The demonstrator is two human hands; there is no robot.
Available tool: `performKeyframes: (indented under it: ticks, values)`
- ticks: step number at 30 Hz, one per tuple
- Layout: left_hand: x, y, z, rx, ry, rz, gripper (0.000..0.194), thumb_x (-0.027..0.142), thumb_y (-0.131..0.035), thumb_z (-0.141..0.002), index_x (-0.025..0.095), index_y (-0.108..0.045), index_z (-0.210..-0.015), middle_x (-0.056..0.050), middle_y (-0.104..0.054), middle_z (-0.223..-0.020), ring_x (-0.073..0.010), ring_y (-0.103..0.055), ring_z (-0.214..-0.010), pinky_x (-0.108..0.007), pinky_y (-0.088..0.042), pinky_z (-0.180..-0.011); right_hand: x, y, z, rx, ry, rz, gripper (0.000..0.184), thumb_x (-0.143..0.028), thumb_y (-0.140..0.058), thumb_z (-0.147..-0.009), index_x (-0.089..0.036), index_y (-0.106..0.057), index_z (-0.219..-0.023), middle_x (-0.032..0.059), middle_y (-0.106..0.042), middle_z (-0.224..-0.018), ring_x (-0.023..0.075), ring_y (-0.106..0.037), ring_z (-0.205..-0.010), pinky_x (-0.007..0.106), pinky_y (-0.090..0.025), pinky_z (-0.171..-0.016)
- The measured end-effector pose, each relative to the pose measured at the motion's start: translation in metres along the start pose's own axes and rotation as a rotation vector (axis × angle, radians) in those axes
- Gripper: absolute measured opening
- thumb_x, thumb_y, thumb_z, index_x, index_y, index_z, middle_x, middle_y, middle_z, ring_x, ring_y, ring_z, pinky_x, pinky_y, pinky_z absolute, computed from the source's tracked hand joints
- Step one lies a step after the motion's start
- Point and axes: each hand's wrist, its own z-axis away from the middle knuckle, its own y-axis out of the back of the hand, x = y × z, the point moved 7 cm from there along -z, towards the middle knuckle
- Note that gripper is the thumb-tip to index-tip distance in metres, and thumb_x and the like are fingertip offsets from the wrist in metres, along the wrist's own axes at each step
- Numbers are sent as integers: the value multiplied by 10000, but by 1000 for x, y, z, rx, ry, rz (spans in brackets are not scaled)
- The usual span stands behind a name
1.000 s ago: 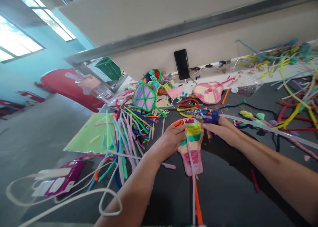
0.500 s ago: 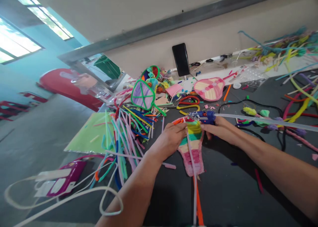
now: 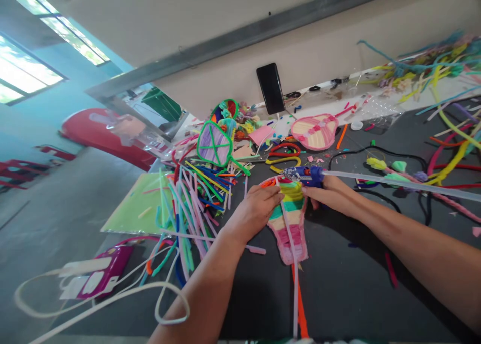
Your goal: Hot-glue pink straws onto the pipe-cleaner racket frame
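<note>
A blue hot glue gun (image 3: 306, 176) with a long clear glue stick (image 3: 394, 182) at its back is in my right hand (image 3: 325, 192), its nozzle at the top edge of a striped pipe-cleaner piece (image 3: 291, 233). The piece has yellow, green, cream and pink bands and a pink border, and lies flat on the dark table. My left hand (image 3: 261, 206) is closed at its upper left side, fingertips on a lilac pipe cleaner (image 3: 290, 233) that runs down across the bands. Below the piece hangs an orange strip (image 3: 300, 304). The nozzle's tip is hard to make out.
Loose pipe cleaners (image 3: 191, 203) are heaped left of my arm, by a green sheet (image 3: 131, 203) and a purple box with a white cable (image 3: 108, 271). Behind lie finished fan shapes (image 3: 314, 132) and a phone (image 3: 270, 88) leaning on the partition. A black cord (image 3: 383, 154) curls at right.
The view has shifted slightly. Both hands, the glue gun and the striped piece keep nearly the same places relative to each other.
</note>
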Motion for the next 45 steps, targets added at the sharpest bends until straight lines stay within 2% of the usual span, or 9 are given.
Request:
performKeyframes:
  ticks: [4, 9, 14, 18, 23, 28, 31, 37, 45]
  values:
    - [2, 3, 0, -8, 40, -44, 260, 217, -457, -984, 163, -662, -1134, -122, -685, -1223, -210, -661, -1093, -365, -458, -887, 2, 0, 0, 19, -46, 26, 204, -305, -595, -806, -195, -574, -635, -2, -595, -470, 153, -567, -473, 253, -419, -495]
    - [3, 3, 4, -19, 39, -69, 270, 235, -446, -989, 158, -664, -1128, -127, -687, -1218, -208, -663, -1091, -346, -462, -842, -1, -2, 1, -19, -20, 29, 235, -323, -577, -817, -203, -547, -616, -11, -564, -438, 146, -540, -439, 255, -396, -476]
    - [4, 5, 5, -6, 36, -56, 273, 218, -426, -990, 161, -662, -1116, -119, -693, -1203, -197, -663, -1090, -342, -470, -849, -4, -3, 1, 3, -42, 17, 208, -345, -591, -815, -222, -537, -657, -28, -530, -403, 149, -509, -399, 262, -378, -443]
    - [6, 5, 6, 15, 14, -32, 263, 195, -417, -991, 165, -648, -1112, -99, -701, -1182, -184, -657, -1097, -336, -476, -844, -5, -7, -1, 1, -21, 45, 254, -389, -572, -841, -228, -523, -650, -20, -522, -391, 146, -491, -367, 264, -361, -413]
    - [5, 3, 8, 60, 17, -16, 235, 207, -436, -990, 170, -641, -1098, -97, -694, -1171, -195, -646, -1096, -355, -483, -886, -4, -6, -3, 31, -51, 102, 274, -419, -569, -843, -217, -551, -658, 1, -560, -413, 167, -541, -392, 276, -391, -428]
    - [3, 3, 6, 26, 66, -18, 233, 240, -447, -988, 174, -659, -1055, -101, -692, -1136, -217, -660, -1010, -370, -505, -842, -3, -1, -3, 86, -72, 181, 275, -436, -575, -839, -205, -595, -690, 15, -607, -461, 198, -599, -446, 302, -445, -469]
    - [2, 3, 6, 7, 93, -2, 248, 264, -445, -989, 173, -669, -1046, -102, -691, -1125, -224, -660, -982, -375, -509, -830, -3, 0, -4, 101, -59, 210, 292, -447, -568, -844, -208, -587, -676, 16, -600, -461, 198, -600, -444, 310, -461, -473]
    - [-1, -1, 9, 10, 86, 45, 269, 266, -434, -996, 174, -653, -1122, -105, -676, -1162, -222, -641, -1052, -373, -499, -888, 0, -2, -6, 111, -72, 247, 300, -439, -552, -852, -217, -566, -651, 9, -579, -440, 184, -592, -411, 287, -458, -425]
    - [0, 0, 9, 19, 96, 36, 263, 258, -440, -992, 187, -656, -1124, -89, -679, -1146, -230, -643, -1046, -385, -506, -868, -7, -7, -6, 127, -14, 235, 202, -385, -545, -843, -226, -540, -719, -21, -568, -467, 170, -582, -378, 260, -455, -373]
